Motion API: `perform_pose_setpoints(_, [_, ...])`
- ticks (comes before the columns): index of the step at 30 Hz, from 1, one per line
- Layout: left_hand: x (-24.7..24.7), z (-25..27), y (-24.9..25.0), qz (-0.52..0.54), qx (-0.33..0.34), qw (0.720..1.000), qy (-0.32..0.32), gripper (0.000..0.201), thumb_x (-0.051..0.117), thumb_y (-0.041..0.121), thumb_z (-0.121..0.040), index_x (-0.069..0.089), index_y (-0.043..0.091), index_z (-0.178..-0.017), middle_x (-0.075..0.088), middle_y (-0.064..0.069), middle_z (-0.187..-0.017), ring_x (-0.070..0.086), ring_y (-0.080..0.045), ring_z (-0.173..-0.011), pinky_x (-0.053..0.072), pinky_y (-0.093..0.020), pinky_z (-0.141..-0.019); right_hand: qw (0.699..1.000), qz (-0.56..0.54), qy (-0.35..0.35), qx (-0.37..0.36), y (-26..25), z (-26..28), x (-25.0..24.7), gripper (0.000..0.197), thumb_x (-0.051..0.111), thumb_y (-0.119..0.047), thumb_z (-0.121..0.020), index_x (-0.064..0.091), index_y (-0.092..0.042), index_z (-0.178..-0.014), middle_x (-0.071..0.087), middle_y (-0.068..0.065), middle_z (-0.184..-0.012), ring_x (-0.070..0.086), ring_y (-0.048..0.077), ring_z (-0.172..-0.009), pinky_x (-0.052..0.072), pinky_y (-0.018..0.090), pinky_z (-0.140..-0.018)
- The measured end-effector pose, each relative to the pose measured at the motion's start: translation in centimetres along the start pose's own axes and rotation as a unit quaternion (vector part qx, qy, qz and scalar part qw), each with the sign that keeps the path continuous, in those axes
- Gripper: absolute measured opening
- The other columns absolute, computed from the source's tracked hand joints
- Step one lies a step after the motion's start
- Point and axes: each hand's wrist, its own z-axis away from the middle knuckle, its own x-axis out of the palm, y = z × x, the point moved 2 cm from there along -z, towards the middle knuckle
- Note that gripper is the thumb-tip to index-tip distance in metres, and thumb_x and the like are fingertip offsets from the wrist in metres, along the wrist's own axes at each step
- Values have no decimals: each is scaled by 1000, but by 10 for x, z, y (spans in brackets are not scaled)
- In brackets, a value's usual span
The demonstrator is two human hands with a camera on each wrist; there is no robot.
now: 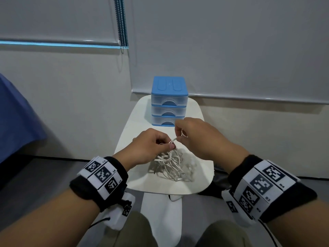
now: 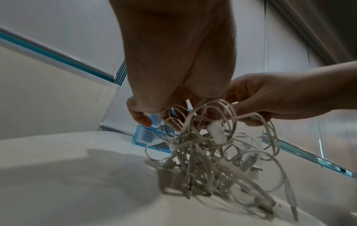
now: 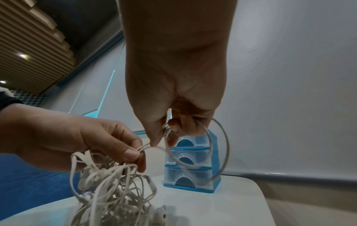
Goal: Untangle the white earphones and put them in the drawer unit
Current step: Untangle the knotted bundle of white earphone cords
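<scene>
At the far left edge of the head view a blue cloth point(image 1: 16, 111) fills the frame side, playing no part in the work. Moving right, the left hand point(image 1: 151, 145) sits left of centre, its thumb and fingertips pinching the top of the white earphones point(image 1: 170, 164), so that part of the bundle hangs from it while the rest lies heaped on the white table point(image 1: 142, 182) in the lower middle of the frame. The left wrist view shows the heap as a dense knot of loops, with a plug and an earbud buried in it, so I judge the untangling barely begun. Just right of centre, the right hand point(image 1: 194, 136) is curled round a single strand, drawn out from the left hand's pinch; in the right wrist view that strand makes one free loop point(image 3: 216, 146) hanging from the right fingers in the middle of the frame. That one loop is the only cable I can see freed. Above the hands, in the centre of the head view, the blue drawer unit point(image 1: 169, 100) stands at the table's far end, well apart from the bundle, with all three drawers looking closed. What is left, as I read it, is nearly everything: working the knot loose, opening a drawer, and laying the earphones inside.
</scene>
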Motion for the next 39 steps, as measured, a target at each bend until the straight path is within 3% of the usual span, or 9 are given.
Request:
perform_pose_setpoints(8, [-3, 1, 2, 30, -3, 1000, 0, 18, 72, 29, -97, 80, 18, -86, 67, -15, -76, 51, -16, -65, 42, -31, -62, 998, -36, -12, -58, 6, 2, -2, 14, 67, -23, -95, 61, -35, -101, 52, -12, -104, 51, 14, -96, 49, 41, -86])
perform_pose_setpoints(15, [0, 6, 8, 49, -17, 998, -26, 35, 63, 22, -103, 66, 13, -69, 58, 19, -55, 38, -5, -53, 32, -18, -52, 997, -30, 25, -61, 7, 4, 14, 12, 67, -33, -96, 70, -32, -107, 48, -11, -103, 52, 15, -96, 46, 36, -79])
perform_pose_setpoints(18, [-2, 7, 7, 58, -10, 998, -39, 23, 69, 26, -99, 75, 12, -82, 62, 10, -66, 46, -11, -64, 38, -23, -60, 998, -34, 10, -61, 7, 2, 14, 9, 66, -37, -97, 71, -30, -101, 49, -8, -106, 54, 18, -97, 49, 40, -82])
perform_pose_setpoints(22, [-6, 8, 4, 50, 1, 998, -46, 10, 75, 19, -95, 78, 17, -86, 73, 2, -78, 62, -4, -68, 49, -17, -67, 983, -104, 148, -26, 6, 1, -16, 9, 69, -34, -94, 64, -35, -86, 48, -10, -114, 43, 16, -112, 33, 40, -93])
perform_pose_setpoints(25, [-5, 9, 4, 42, 6, 998, -36, 13, 75, 23, -95, 78, 14, -86, 69, 8, -72, 58, -4, -65, 45, -14, -61, 958, -168, 231, 8, 0, 3, -38, 15, 64, -30, -95, 58, -34, -82, 49, -11, -113, 42, 12, -114, 26, 38, -89])
perform_pose_setpoints(28, [-3, 9, -4, 7, -4, 999, -34, 4, 77, 25, -91, 81, 25, -91, 75, 12, -81, 62, -3, -74, 52, -29, -77, 923, -213, 319, 12, -4, 3, -52, 15, 54, -28, -92, 52, -30, -77, 55, -5, -98, 50, 15, -98, 41, 46, -89])
perform_pose_setpoints(32, [-3, 13, -10, -17, -1, 999, -50, 7, 74, 33, -93, 78, 31, -88, 73, 11, -79, 62, -5, -75, 52, -35, -86, 801, -470, 370, 25, 13, 5, -74, 17, 52, -19, -78, 47, -9, -66, 61, 26, -79, 57, 21, -78, 42, 35, -71])
perform_pose_setpoints(36, [-10, 17, -6, 13, 1, 999, -45, 16, 69, 31, -98, 79, 20, -93, 76, -2, -84, 65, -9, -76, 53, -26, -76, 705, -628, 329, 25, 36, 26, -88, 21, 46, -15, -74, 45, -18, -53, 56, 6, -57, 58, 26, -59, 43, 32, -62])
perform_pose_setpoints(39, [-15, 18, -6, 12, 4, 998, -55, 13, 71, 27, -97, 79, 17, -97, 77, -4, -84, 68, -10, -77, 55, -26, -78, 798, -520, 291, 90, 49, 35, -77, 26, 49, -11, -77, 52, -18, -52, 61, 4, -57, 58, 24, -62, 38, 34, -65])
